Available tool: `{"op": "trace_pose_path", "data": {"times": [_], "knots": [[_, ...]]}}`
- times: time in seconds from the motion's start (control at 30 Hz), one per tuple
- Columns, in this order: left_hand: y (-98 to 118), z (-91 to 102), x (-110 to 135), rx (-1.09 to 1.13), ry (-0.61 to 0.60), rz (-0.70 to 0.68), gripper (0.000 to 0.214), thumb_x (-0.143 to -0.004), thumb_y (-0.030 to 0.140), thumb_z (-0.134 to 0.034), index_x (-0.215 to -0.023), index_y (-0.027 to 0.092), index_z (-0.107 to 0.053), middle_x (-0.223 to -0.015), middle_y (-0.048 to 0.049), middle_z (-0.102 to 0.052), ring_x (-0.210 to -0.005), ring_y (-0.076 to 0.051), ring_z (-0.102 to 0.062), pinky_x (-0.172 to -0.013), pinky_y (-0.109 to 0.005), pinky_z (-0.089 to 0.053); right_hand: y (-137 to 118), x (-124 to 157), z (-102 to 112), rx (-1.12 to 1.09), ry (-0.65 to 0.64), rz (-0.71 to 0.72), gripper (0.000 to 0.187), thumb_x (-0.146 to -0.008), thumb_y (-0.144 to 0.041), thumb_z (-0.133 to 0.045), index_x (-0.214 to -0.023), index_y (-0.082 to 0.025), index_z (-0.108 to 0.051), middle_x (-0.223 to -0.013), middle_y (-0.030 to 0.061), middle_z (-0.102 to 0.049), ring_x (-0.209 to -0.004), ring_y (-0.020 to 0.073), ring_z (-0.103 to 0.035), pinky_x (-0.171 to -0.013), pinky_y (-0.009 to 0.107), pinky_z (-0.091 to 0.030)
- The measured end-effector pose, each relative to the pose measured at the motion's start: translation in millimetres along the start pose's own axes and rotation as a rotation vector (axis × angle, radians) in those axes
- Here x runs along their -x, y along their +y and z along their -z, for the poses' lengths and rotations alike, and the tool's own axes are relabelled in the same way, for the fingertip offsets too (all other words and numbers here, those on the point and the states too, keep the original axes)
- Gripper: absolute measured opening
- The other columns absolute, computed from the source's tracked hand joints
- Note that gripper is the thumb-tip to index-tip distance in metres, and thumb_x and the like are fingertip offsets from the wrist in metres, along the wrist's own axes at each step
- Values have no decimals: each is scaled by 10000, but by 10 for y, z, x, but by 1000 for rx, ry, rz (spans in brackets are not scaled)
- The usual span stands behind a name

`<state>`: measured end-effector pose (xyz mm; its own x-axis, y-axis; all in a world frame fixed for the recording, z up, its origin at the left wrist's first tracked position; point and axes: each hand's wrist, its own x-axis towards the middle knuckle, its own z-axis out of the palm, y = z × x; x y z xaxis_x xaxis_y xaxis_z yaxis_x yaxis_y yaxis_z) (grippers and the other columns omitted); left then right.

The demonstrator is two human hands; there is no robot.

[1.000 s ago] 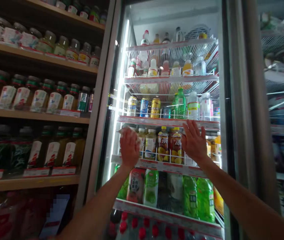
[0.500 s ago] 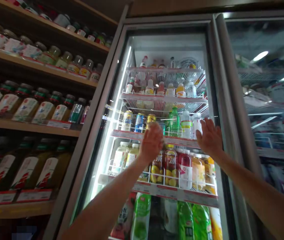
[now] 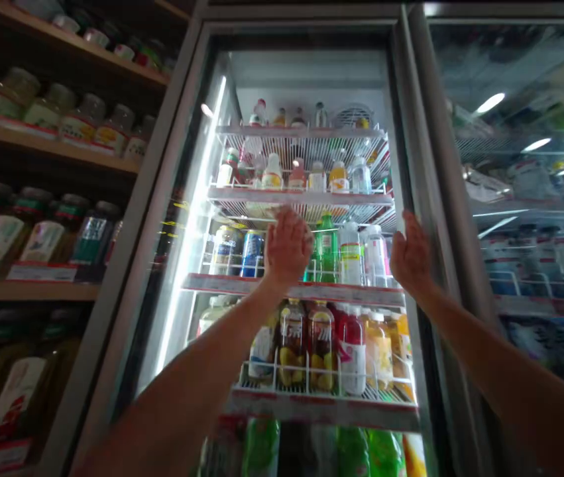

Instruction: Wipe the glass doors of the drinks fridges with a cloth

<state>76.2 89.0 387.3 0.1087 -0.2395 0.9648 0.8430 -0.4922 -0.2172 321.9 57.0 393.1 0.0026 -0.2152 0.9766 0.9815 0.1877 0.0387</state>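
Observation:
My left hand (image 3: pixel 287 248) is raised before the lit drinks fridge, its palm side turned away and its fingers stretched upward, a little blurred. It holds nothing and covers part of the row with a blue can (image 3: pixel 252 254) and a green bottle (image 3: pixel 327 248). My right hand (image 3: pixel 411 257) is up beside the right edge of the glass door (image 3: pixel 306 63), near the metal frame (image 3: pixel 428 165). Its fingers point up with the thumb apart, and nothing is in it. Whether either hand touches the glass or frame, I cannot tell.
Behind the glass, wire shelves (image 3: pixel 301 197) carry bottles and cans, with dark tea bottles (image 3: pixel 292 344) and a red bottle (image 3: pixel 352 351) lower down. Wooden shelves (image 3: pixel 53 142) with jars stand at the left. Another glass-fronted fridge (image 3: pixel 535 199) adjoins on the right.
The view has shifted, so the fridge sits further left. My left hand has moved up and left across the can row; my right hand stays near the door's right edge.

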Motion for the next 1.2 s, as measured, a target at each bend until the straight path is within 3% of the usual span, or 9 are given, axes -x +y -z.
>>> {"op": "trace_pose_path", "data": {"times": [0.13, 0.2, 0.47, 0.57, 0.67, 0.73, 0.8, 1.03, 1.2], "knots": [[662, -342, -175, 39, -132, -413, 425, -885, 356, -382, -1236, 147, -498, -1402, -101, -432, -1361, -258, -280, -1085, -459, -274, -142, -351, -178, 29, 37, -76, 547, -917, -343, -208, -1306, -43, -450, -1334, 200, -479, -1283, 297, -402, -1017, 512, -356], [664, -395, -349, 38, -135, -477, 421, -892, 365, -370, -1237, 156, -494, -1415, -88, -419, -1357, -243, -294, -1082, -458, -280, -182, -400, -201, 75, 30, -66, 520, -922, -351, -232, -1294, -74, -468, -1335, 196, -480, -1285, 311, -397, -1008, 537, -352], [-1280, 239, -1467, -127, 28, 167, 450, -873, 307, -380, -1283, 139, -458, -1406, -161, -408, -1342, -309, -313, -1063, -550, -268, -230, -323, -127, 187, -17, 27, 497, -907, -298, -332, -1376, -133, -347, -1371, 208, -424, -1300, 341, -365, -962, 577, -379], [-1046, 118, -1631, -125, 24, 99, 443, -879, 280, -355, -1268, 101, -467, -1395, -180, -417, -1359, -299, -282, -1048, -508, -307, -311, -492, -160, 123, -7, 72, 539, -898, -269, -359, -1422, -187, -266, -1387, 185, -408, -1310, 328, -354, -973, 571, -375], [-377, -194, -1570, -4, -77, -340, 395, -887, 315, -377, -1224, 156, -507, -1416, -95, -419, -1367, -243, -278, -1064, -424, -311, -455, -921, -207, 12, 13, 126, 523, -902, -248, -353, -1418, -210, -280, -1365, 146, -447, -1305, 277, -372, -1008, 524, -373], [-97, -280, -1529, 26, -94, -415, 392, -886, 321, -401, -1234, 168, -497, -1415, -75, -424, -1352, -226, -313, -1068, -410, -302, -524, -1274, -237, -25, 55, 34, 499, -914, -257, -301, -1397, -133, -323, -1363, 168, -443, -1315, 264, -353, -1025, 502, -369], [-149, -240, -1574, 29, -104, -419, 371, -888, 309, -400, -1233, 213, -495, -1386, -47, -466, -1329, -196, -356, -1081, -408, -280, -518, -1580, -275, 18, 49, -50, 508, -924, -278, -254, -1380, -71, -341, -1371, 189, -426, -1333, 255, -321, -1047, 485, -352], [-1256, -67, -2200, -40, -5, 34, 459, -892, 383, -355, -1273, 148, -459, -1430, -125, -389, -1340, -304, -318, -1070, -535, -241, -256, -1967, -442, 1, -33, -89, 507, -922, -325, -228, -1335, -95, -412, -1387, 151, -420, -1346, 219, -298, -1076, 456, -322], [-580, -243, -2097, -23, -63, -212, 376, -886, 298, -359, -1186, 152, -533, -1381, -107, -459, -1341, -264, -325, -1062, -467, -296, -253, -1829, -580, -65, 74, -150, 499, -927, -338, -215, -1331, -123, -415, -1358, 139, -458, -1329, 211, -334, -1074, 471, -327]]}}
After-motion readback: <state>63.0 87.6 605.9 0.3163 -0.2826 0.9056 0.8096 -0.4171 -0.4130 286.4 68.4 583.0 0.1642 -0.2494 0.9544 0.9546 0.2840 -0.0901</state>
